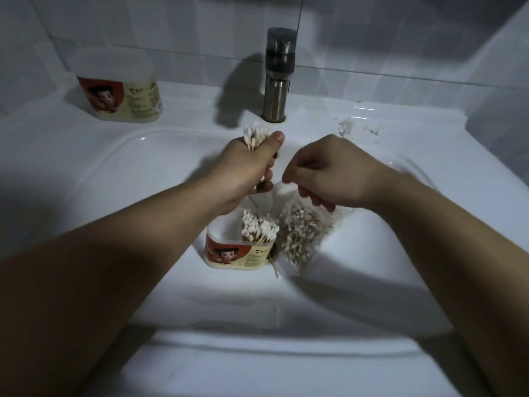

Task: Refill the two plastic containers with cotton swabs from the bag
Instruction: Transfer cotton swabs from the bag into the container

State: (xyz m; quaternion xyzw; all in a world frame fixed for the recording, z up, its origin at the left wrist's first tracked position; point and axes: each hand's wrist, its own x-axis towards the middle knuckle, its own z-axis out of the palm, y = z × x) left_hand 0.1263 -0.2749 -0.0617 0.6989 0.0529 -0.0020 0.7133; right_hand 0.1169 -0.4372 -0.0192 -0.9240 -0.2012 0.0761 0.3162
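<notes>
My left hand grips an upright bundle of cotton swabs above the basin, white tips up. Under it stands an open plastic container with a red cartoon label, partly filled with swabs. To its right lies the clear bag of swabs. My right hand hovers over the bag's top with fingers curled, pinching the plastic edge. A second container with its lid on stands on the sink ledge at the back left.
Everything sits in a white sink. A metal faucet rises at the back centre, just behind my left hand. A few loose swabs lie on the ledge at the back right. Tiled wall behind.
</notes>
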